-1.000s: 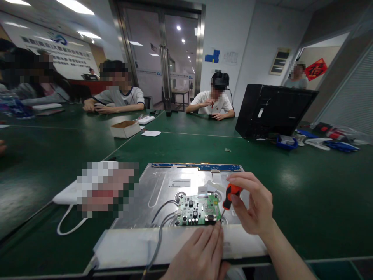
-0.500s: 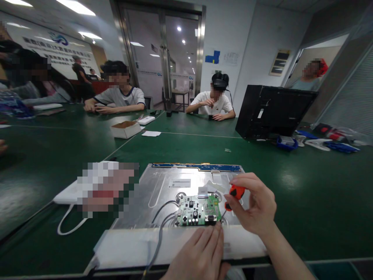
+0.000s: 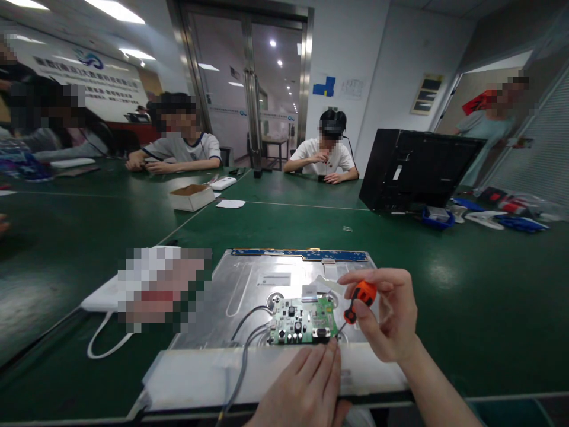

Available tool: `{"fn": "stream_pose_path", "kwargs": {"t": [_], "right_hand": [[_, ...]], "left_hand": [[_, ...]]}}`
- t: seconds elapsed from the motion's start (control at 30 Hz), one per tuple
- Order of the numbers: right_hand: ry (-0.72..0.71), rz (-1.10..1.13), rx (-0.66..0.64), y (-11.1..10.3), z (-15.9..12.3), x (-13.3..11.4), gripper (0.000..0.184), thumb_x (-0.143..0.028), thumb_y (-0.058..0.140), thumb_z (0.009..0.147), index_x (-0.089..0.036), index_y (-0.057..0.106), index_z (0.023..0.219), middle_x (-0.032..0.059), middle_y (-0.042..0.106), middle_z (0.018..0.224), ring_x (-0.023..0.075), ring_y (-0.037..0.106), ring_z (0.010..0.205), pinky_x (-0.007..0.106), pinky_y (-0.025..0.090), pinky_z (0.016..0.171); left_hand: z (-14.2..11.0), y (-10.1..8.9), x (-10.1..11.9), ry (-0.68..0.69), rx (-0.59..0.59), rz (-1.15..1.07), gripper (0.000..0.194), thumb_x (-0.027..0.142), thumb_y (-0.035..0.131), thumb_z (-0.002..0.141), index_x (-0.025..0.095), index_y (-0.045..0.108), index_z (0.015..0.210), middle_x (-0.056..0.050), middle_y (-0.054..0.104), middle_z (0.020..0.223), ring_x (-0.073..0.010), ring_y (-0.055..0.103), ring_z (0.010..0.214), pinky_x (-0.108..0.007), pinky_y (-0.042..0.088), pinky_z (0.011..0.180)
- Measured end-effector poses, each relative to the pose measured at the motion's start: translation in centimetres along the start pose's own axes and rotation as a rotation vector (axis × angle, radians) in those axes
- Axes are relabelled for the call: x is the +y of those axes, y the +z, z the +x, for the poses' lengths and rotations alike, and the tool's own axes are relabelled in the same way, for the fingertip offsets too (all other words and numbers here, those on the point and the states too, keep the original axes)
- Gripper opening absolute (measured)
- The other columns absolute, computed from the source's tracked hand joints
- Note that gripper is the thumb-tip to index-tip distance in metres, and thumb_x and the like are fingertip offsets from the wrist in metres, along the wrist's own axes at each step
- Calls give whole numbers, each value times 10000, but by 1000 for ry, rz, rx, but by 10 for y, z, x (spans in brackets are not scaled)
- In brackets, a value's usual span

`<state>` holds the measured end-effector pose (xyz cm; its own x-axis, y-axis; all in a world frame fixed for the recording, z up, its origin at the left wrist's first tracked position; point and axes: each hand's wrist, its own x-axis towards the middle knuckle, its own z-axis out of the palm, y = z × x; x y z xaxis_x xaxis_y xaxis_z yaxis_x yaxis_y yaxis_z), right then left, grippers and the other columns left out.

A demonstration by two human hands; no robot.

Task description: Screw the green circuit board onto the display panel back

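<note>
My right hand (image 3: 391, 311) is closed around the handle of an orange and black screwdriver (image 3: 360, 299), its thumb and fingers on the grip. The shaft slants down to the lower right corner of a green circuit board (image 3: 302, 320). Just below that corner lies my left hand (image 3: 304, 379), its fingers stretched out side by side and the fingertips close to the screwdriver tip. Whether they touch the tip I cannot tell. The board sits on the metal back of a flat display panel (image 3: 246, 296), with dark cables (image 3: 245, 350) running from its left side.
On the green table (image 3: 466, 332), a white device with a cord (image 3: 104, 290) lies to the left. Farther back stand an open white box (image 3: 193, 200) and a black monitor (image 3: 418, 172). Several people sit across the table; another person (image 3: 484, 127) stands at the right.
The fingers of my right hand have shifted on the screwdriver handle, and more of the handle now shows. My left hand stays put. The standing person at the right has moved further right.
</note>
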<state>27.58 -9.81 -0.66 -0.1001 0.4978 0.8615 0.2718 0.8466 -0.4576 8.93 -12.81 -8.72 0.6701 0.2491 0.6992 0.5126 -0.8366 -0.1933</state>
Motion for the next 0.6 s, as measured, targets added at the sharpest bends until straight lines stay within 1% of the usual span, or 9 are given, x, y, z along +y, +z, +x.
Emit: {"fn": "stream_pose_path", "kwargs": {"t": [0.13,0.23,0.3,0.37,0.47,0.53,0.6], "right_hand": [[-11,-17,-22,-3,2,1,419,-62,577,864,-225,502,1242,98,676,1165,172,653,820,321,547,678],[-30,-38,-38,-4,4,1,399,-69,553,875,-215,520,1245,100,668,1156,180,645,864,310,527,669],[-44,-48,-42,-4,6,0,381,-82,547,887,-211,525,1245,101,665,1146,183,641,881,309,522,672],[-51,-59,-39,-3,6,0,365,-103,581,891,-211,525,1235,99,665,1136,181,642,871,313,524,678],[-53,-83,-19,-1,8,-1,391,-119,686,863,-226,521,1201,72,676,1071,175,653,841,304,532,672],[-53,-106,3,0,9,-1,399,-110,718,851,-233,526,1179,58,677,1030,176,663,855,293,540,667],[-60,-140,24,0,11,-2,391,-106,725,849,-232,542,1171,62,677,1031,186,670,903,292,552,681]], "left_hand": [[-2,1,0,7,-31,9,405,308,397,1064,29,655,1205,-150,751,1170,-233,682,1053,-340,483,937],[-3,1,0,15,-62,19,418,326,410,1061,26,643,1234,-155,749,1172,-238,677,1075,-343,479,941],[-3,1,0,13,-54,18,421,325,391,1068,31,648,1226,-144,757,1147,-233,679,1067,-337,477,941],[-3,1,0,6,-35,12,422,319,371,1075,37,655,1207,-132,765,1117,-225,685,1037,-331,476,941],[-3,2,0,3,-21,10,411,305,374,1068,37,658,1195,-132,770,1088,-225,689,1008,-334,476,934],[-3,3,0,6,-31,14,401,304,401,1054,31,653,1206,-143,766,1103,-236,686,1033,-341,476,935],[-4,3,0,10,-49,18,398,309,430,1042,28,647,1222,-156,756,1145,-245,678,1069,-346,477,943]]}}
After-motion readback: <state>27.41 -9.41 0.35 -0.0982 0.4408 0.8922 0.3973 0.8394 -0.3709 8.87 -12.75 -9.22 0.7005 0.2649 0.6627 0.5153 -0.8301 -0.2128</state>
